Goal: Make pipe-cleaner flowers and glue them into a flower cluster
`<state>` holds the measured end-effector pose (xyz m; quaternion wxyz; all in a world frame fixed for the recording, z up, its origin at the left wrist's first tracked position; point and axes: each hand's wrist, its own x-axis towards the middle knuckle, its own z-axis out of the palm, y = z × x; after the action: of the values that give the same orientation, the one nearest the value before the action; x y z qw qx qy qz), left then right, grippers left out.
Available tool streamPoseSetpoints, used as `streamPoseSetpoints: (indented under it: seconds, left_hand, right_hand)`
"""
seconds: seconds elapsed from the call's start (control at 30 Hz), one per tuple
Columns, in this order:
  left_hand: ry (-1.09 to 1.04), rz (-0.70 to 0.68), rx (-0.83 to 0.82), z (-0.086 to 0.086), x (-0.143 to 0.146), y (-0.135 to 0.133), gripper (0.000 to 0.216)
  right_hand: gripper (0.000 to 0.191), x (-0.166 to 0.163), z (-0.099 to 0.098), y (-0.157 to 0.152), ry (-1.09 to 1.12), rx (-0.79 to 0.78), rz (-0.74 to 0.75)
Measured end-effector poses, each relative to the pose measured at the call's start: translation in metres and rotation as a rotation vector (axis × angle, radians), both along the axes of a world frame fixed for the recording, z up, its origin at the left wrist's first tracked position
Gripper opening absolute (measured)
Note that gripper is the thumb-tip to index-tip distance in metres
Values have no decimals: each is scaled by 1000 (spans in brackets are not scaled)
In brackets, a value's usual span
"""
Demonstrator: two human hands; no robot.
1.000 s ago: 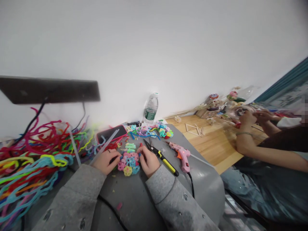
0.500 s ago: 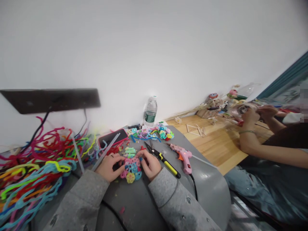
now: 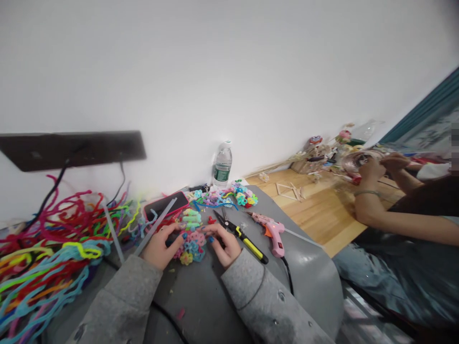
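Observation:
A cluster of small pipe-cleaner flowers (image 3: 194, 247) in pink, blue and yellow is between my two hands, low over the grey table (image 3: 201, 301). My left hand (image 3: 163, 246) grips its left side with thumb and fingers. On the other side, the curled fingers of my right hand (image 3: 225, 244) hold its upper right edge. Just beyond the cluster lies a pale green and yellow pipe-cleaner piece (image 3: 191, 218). Pliers with yellow and black handles (image 3: 247, 241) rest right of my right hand, and a pink glue gun (image 3: 274, 233) lies further right.
Many coloured pipe cleaners (image 3: 53, 267) are heaped at the left. A phone (image 3: 167, 206) and glue sticks (image 3: 156, 227) lie behind my left hand. More pipe-cleaner flowers (image 3: 244, 195) and a water bottle (image 3: 223, 165) stand by the wall. Another person's arm (image 3: 394, 215) is at the right.
The flower cluster has tilted and shifted slightly in my hands. My right fingers have moved left over its top edge. The view has shifted a little.

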<state>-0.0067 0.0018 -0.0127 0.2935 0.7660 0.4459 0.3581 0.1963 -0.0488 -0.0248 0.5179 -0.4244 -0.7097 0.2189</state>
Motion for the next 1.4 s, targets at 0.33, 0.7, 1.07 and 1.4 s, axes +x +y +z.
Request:
streamPoseSetpoints:
  seconds: [0.33,0.7,1.07,1.4]
  left_hand:
    - [-157,-69,-162,10,6,-5,31]
    - [-406,-140,-245,12,11,-10,45]
    - [-579,-138,-349,7,3,-8,45]
    - [-648,-18,-327,4,3,-5,30]
  right_hand:
    - [25,-2,4,-3,14,62,33]
    - [23,-1,4,-2,-238,-44,40]
    - [21,0,2,0,-220,29,67]
    - [22,0,2,0,-218,60,89]
